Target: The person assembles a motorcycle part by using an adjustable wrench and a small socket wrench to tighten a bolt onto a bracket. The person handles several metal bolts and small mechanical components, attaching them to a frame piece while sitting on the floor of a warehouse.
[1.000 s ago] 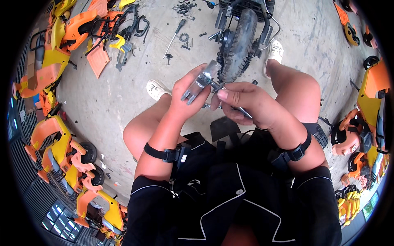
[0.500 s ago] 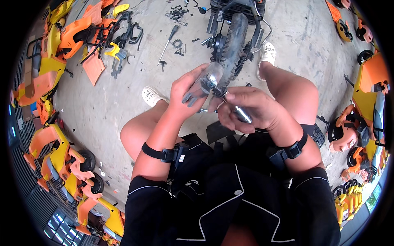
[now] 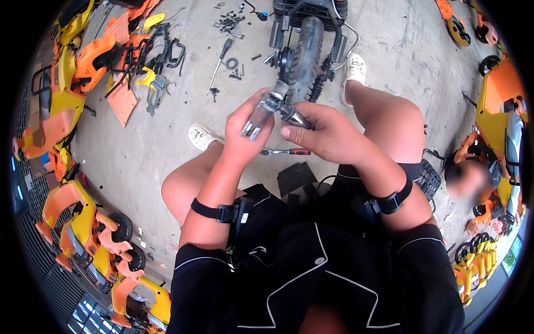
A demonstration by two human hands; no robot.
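My left hand (image 3: 245,128) is wrapped round a silver metal bracket part (image 3: 259,116) with prongs pointing toward me. My right hand (image 3: 322,131) grips a shiny metal cylindrical piece (image 3: 298,119) at the bracket's right end, thumb across it. A ratchet wrench with a red and black handle (image 3: 297,151) shows below both hands. Just beyond them is a motorbike wheel (image 3: 309,44) with knobby tyre, fork and shock absorber.
A screwdriver (image 3: 221,58), sprocket (image 3: 232,64) and small fasteners (image 3: 231,22) lie on the concrete floor (image 3: 133,167). Orange and yellow body panels (image 3: 83,67) and vehicle shells (image 3: 72,228) line the left, with more shells (image 3: 495,117) at right. My legs are spread either side.
My right hand has turned inward and shifted up and left with the cylindrical piece. My left hand has moved slightly left with the bracket. The ratchet now shows more fully below them.
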